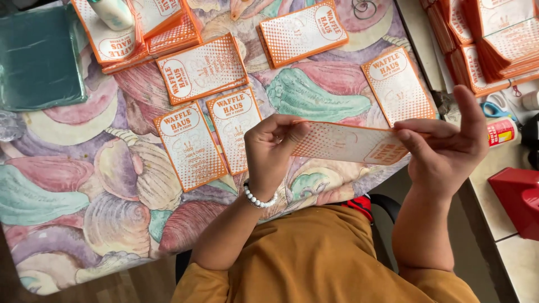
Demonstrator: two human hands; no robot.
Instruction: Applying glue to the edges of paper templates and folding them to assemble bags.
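Held flat above the shell-patterned worktop: one orange-and-white paper sleeve, left hand fingers pinching its left end, right hand fingers pinching its right end. Below, more matching sleeves spread out singly and in stacks.

Single head-worn view, no second camera to overlap with. It looked steeply down from above the person's own chest, close to both hands, which sat mid-frame. The counter, under a shell-patterned cloth, filled the left and centre and ran out past the top edge. The right edge caught a tiled side surface. The mustard shirt filled the bottom.
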